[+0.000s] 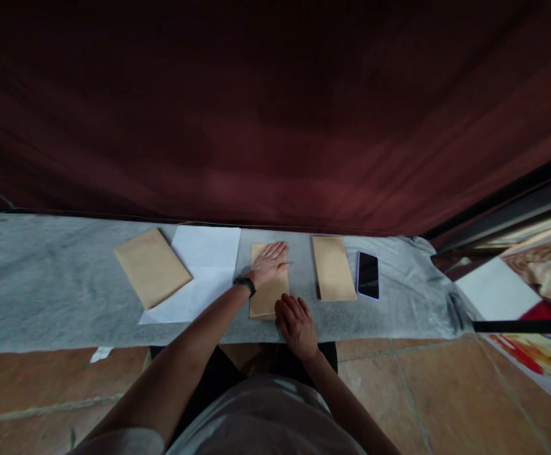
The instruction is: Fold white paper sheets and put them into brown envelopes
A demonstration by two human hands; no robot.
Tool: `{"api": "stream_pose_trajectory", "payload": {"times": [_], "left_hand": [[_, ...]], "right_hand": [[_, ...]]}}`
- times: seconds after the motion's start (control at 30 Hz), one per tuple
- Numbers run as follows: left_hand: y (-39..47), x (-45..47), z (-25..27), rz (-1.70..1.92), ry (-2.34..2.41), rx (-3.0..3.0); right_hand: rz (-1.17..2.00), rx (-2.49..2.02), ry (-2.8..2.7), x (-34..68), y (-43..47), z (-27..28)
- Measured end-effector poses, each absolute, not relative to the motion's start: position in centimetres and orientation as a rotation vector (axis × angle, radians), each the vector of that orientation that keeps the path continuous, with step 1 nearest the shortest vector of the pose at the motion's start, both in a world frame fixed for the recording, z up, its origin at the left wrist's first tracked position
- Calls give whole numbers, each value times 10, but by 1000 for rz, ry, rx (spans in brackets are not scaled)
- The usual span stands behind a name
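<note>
In the head view, a brown paper envelope (266, 296) lies upright before me on the grey cloth. My left hand (268, 262) rests flat on its upper part, fingers stretched out, with a dark band on the wrist. At the envelope's lower right edge is my right hand (296, 323), its fingers curled in and closed on that edge; the fingertips are partly hidden. Further right lies a stack of brown envelopes (335, 268). To the left, another brown envelope stack (153, 268) sits at a slant, partly over white paper sheets (206, 253).
A phone (368, 275) lies right of the right-hand stack. The grey cloth (408, 284) covers a narrow surface against a dark red panel (256, 145). Beyond the right end are a white box-like item (498, 289) and a colourful printed package (541, 357). A white scrap (101, 354) is on the tiled floor.
</note>
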State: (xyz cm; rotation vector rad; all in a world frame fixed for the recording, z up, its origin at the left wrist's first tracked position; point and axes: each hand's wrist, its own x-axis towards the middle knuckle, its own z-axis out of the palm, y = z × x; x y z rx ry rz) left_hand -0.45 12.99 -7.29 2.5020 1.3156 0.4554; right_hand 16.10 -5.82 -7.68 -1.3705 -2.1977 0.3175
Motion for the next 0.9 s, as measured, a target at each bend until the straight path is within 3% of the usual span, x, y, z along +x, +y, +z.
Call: {"api": "stream_pose_trajectory", "payload": {"times": [0.63,0.9], "left_hand": [[32,-19,-68,547,1009,2295],[-29,-41,-64,510,1016,2253]], "right_hand": [[366,-1384,-2155,162,-58,-75],[559,-1352,-1980,177,-48,-80]]}}
